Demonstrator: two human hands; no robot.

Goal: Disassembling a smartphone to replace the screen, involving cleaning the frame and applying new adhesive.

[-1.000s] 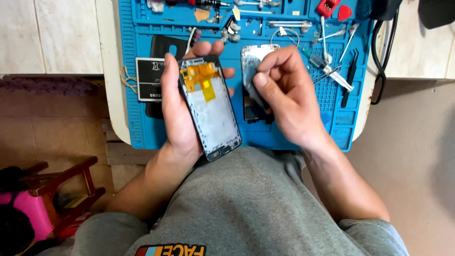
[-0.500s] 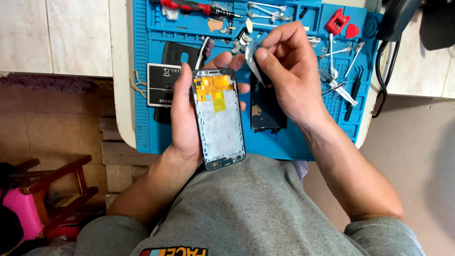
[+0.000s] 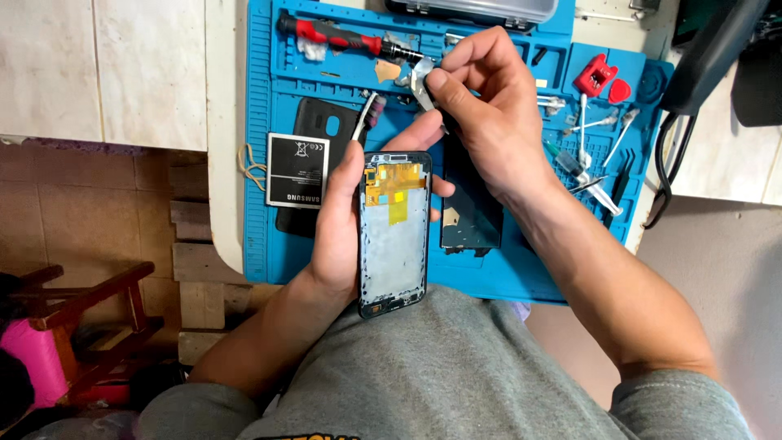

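The left hand point(image 3: 338, 236) grips an opened phone frame point(image 3: 394, 232) along its left edge, thumb on that edge and fingertips point(image 3: 423, 130) wrapping round from behind at the top. The frame is held upright over the near edge of the blue repair mat point(image 3: 269, 244), its lower end above the person's grey shirt point(image 3: 440, 367). Inside the frame a yellow-orange flex strip point(image 3: 393, 186) sits at the upper end; the lower area is a pale bare panel.

The right hand point(image 3: 481, 114) is raised above the mat, just beyond the top of the frame. Thumb and forefinger are pinched narrowly on a small thin silvery part point(image 3: 421, 77); its exact kind cannot be told.

On the mat, to the left of the frame: a black back cover point(image 3: 322, 122) with a flat battery point(image 3: 298, 169) lying on top of it, and a small brush point(image 3: 367, 114) just beside the left fingertips. To the right of the frame, partly under the right wrist, lies a dark rectangular panel point(image 3: 471, 212). At the far edge lies a red-handled screwdriver point(image 3: 338, 35). At the right side of the mat lie tweezers point(image 3: 590, 122), a red clip point(image 3: 595, 77) and a red pick point(image 3: 620, 90). A black cable point(image 3: 664, 163) hangs past the mat's right edge
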